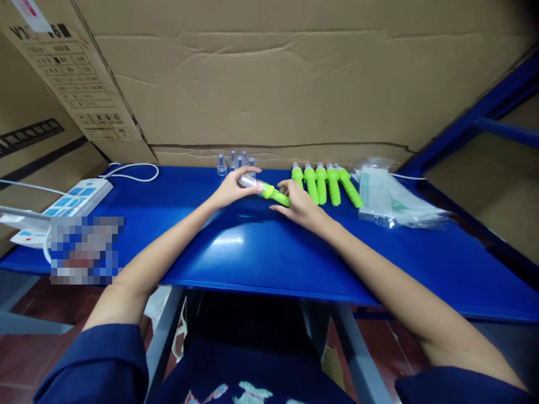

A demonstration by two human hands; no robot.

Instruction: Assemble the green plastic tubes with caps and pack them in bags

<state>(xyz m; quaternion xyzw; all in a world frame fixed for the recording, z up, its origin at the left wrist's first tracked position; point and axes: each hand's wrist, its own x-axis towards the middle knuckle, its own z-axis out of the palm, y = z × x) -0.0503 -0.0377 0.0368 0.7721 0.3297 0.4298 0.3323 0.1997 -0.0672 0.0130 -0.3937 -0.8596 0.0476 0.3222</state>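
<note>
Head view: green stick [279, 197] is slanting down rightward; left hand [229, 189] is pinching its clear end [249, 181], right hand [300, 205] holding the other.

I note, at ten o'clock, fine black print [78, 78] too small to read. At nine, a square-cornered pixelated patch [87, 249] conceals its contents. At centre, the right hand [298, 203] partly hides the slim clear-and-lime-green plastic tube [269, 192]. At four, the navy cloth sleeve [455, 386] is cut off.
</note>
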